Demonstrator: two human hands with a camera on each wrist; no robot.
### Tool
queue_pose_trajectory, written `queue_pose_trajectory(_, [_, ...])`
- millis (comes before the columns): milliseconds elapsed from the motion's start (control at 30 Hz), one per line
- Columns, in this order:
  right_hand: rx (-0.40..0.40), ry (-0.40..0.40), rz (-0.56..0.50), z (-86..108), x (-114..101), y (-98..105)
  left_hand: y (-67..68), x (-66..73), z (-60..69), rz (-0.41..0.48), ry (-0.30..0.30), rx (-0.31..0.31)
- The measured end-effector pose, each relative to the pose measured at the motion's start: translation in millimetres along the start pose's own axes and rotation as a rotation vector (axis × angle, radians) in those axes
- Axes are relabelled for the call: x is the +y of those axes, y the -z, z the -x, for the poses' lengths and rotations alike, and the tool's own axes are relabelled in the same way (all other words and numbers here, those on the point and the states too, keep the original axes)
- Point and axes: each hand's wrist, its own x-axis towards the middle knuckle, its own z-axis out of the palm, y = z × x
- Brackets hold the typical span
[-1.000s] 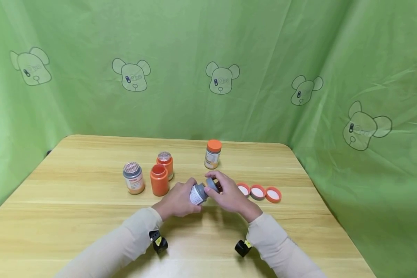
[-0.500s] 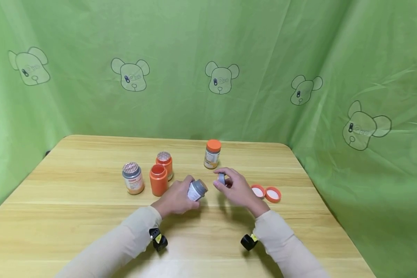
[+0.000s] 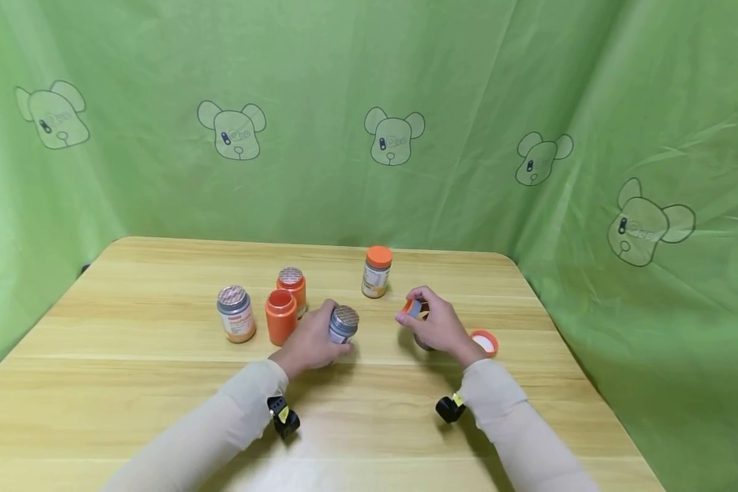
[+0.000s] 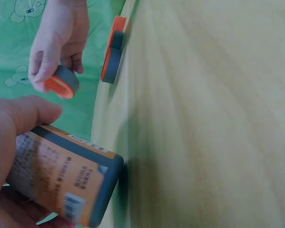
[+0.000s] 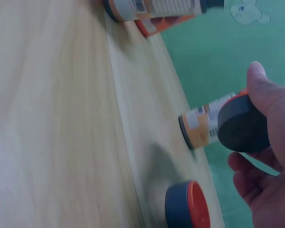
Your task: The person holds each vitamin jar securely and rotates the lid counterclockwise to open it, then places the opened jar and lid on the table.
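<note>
My left hand (image 3: 313, 339) grips a grey supplement bottle (image 3: 344, 324) around its side. A foil seal covers the bottle's mouth, and its orange label (image 4: 61, 175) faces the left wrist camera. To the right, my right hand (image 3: 439, 324) pinches a grey lid (image 3: 413, 308) with an orange inside between thumb and fingers. The held lid (image 5: 243, 124) is raised over the table, apart from the bottle. Below that hand lies another grey lid (image 5: 185, 204), partly hidden in the head view. An orange lid (image 3: 484, 343) lies just right of it, inside up.
A capped bottle with an orange lid (image 3: 376, 272) stands at the back. On the left are a foil-sealed grey bottle (image 3: 237, 318), an open-mouthed orange bottle (image 3: 281, 321) and a foil-sealed orange bottle (image 3: 295, 287). A green curtain (image 3: 313, 191) hangs behind the wooden table (image 3: 129, 328).
The grey lid has come away from the bottle in my left hand. My right hand has carried it right, over the lids. The left hand has tipped the bottle more upright.
</note>
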Motion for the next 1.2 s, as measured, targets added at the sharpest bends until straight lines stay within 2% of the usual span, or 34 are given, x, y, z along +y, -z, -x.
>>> queue_pose_trajectory(167, [0.022,-0.017,0.005,-3.8,9.5,5.7,2.0,-1.7,-2.2,0.02,0.055,0.006])
queue_pose_trajectory(333, [0.044,-0.027,0.044,-7.4,19.3,5.6,3.1,-7.7,-3.3,0.102,0.095,0.017])
queue_pose_trajectory(533, [0.056,-0.064,0.044,-6.7,25.2,4.6,-0.4,-16.0,-4.5,0.156,0.115,0.081])
queue_pose_trajectory(767, [0.078,-0.12,0.087,-4.2,28.0,7.5,-4.2,-19.6,-3.2,0.152,0.108,0.126])
queue_pose_trajectory(1000, [0.078,-0.112,0.106,-5.3,28.8,9.0,-2.1,-17.9,-2.5,0.143,0.152,0.136])
queue_pose_trajectory(1200, [0.082,-0.101,0.119,-4.2,33.2,14.0,-4.3,-16.8,-4.7,0.153,0.159,0.125])
